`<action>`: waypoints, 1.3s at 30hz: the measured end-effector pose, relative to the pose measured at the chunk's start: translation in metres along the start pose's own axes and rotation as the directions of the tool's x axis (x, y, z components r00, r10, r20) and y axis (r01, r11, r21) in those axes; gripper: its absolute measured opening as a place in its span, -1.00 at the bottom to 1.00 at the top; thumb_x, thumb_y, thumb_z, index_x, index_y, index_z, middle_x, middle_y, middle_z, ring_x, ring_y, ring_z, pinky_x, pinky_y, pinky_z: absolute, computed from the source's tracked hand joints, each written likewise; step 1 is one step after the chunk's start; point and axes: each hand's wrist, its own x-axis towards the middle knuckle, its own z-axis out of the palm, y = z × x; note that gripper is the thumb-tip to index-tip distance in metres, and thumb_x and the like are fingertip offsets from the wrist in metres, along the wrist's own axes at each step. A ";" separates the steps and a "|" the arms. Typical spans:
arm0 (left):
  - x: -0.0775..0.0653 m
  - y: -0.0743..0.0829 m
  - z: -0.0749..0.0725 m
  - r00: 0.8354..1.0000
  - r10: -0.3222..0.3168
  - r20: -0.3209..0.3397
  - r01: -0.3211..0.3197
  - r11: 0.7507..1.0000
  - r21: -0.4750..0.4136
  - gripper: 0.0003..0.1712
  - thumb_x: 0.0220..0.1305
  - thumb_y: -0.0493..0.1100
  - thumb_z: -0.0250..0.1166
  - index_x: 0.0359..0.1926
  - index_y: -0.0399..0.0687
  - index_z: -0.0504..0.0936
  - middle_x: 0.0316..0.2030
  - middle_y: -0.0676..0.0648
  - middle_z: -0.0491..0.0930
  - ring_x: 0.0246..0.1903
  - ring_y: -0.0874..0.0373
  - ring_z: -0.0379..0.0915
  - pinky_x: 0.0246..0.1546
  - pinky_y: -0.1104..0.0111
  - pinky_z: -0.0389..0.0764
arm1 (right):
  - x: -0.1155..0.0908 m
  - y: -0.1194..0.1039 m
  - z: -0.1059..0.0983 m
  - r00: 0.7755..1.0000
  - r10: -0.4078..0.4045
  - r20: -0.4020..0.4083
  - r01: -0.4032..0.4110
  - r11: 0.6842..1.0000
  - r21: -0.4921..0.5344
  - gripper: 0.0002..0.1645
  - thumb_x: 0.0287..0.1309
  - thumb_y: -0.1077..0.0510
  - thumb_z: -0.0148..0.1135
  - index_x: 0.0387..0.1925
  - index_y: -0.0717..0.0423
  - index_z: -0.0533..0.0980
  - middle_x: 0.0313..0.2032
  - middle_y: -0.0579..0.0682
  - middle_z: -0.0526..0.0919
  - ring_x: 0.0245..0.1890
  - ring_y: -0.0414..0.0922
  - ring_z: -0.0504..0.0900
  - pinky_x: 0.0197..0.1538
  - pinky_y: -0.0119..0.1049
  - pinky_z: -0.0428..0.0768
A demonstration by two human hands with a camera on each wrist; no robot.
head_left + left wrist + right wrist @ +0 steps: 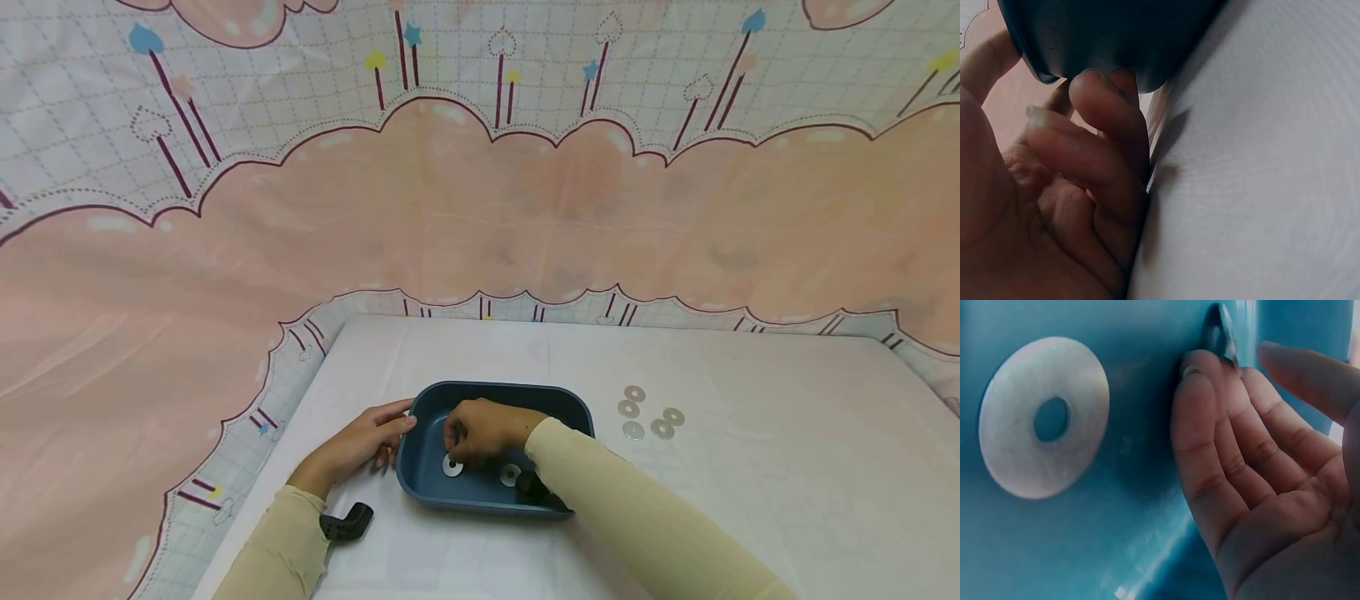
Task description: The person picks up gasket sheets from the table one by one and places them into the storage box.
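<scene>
A dark blue tray point(495, 506) with rounded corners stands on the white table. Against its left end rests my left hand point(360, 442), the thumb at the rim and the other fingers loosely bent along the outer wall point(1104, 37). Inside the tray, my right hand point(483, 427) has its fingers bent down and holds a flat metal washer point(452, 472) by the edge. In the right wrist view that washer point(1227, 334) is tilted at the fingertips; its contact with the thumb is unclear. A second washer point(1013, 419) lies flat on the tray floor nearby.
Several washers point(662, 428) lie on the table point(787, 467) right of the tray. A black wrist device point(348, 523) is beside the left sleeve, and another point(532, 487) is under the right wrist. A patterned pink cloth point(525, 217) hangs behind the table.
</scene>
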 end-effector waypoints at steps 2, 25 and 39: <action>0.000 0.001 0.000 1.000 -0.003 -0.002 0.003 1.000 0.000 -0.29 0.51 0.03 0.09 0.52 -0.17 0.17 -0.59 -0.01 0.49 -0.63 0.19 0.35 -0.58 0.40 0.42 | -0.001 -0.001 -0.001 1.000 -0.005 -0.012 0.004 1.000 -0.016 -0.93 0.31 0.22 0.26 -0.30 0.11 0.64 -0.44 -0.04 0.71 -0.51 -0.18 0.68 -0.37 -0.40 0.65; 0.006 -0.005 -0.002 1.000 -0.018 -0.012 0.018 1.000 0.002 -0.30 0.49 0.08 0.11 0.51 -0.10 0.23 -0.58 -0.01 0.53 -0.59 0.17 0.41 -0.56 0.39 0.45 | -0.088 0.002 -0.051 0.941 -0.168 -0.294 0.121 0.978 -0.170 -0.92 0.35 0.11 0.24 -0.19 -0.03 0.62 -0.33 -0.15 0.67 -0.34 -0.25 0.58 -0.19 -0.39 0.60; 0.009 -0.004 -0.001 0.999 -0.040 -0.018 0.040 0.999 0.019 -0.28 0.50 0.07 0.10 0.52 -0.13 0.19 -0.59 -0.01 0.53 -0.60 0.16 0.39 -0.55 0.38 0.47 | -0.158 0.061 -0.034 0.827 -0.077 -0.556 0.061 0.997 -0.047 -0.95 0.33 0.13 0.26 -0.22 0.00 0.61 -0.38 -0.15 0.63 -0.32 -0.20 0.54 -0.25 -0.39 0.56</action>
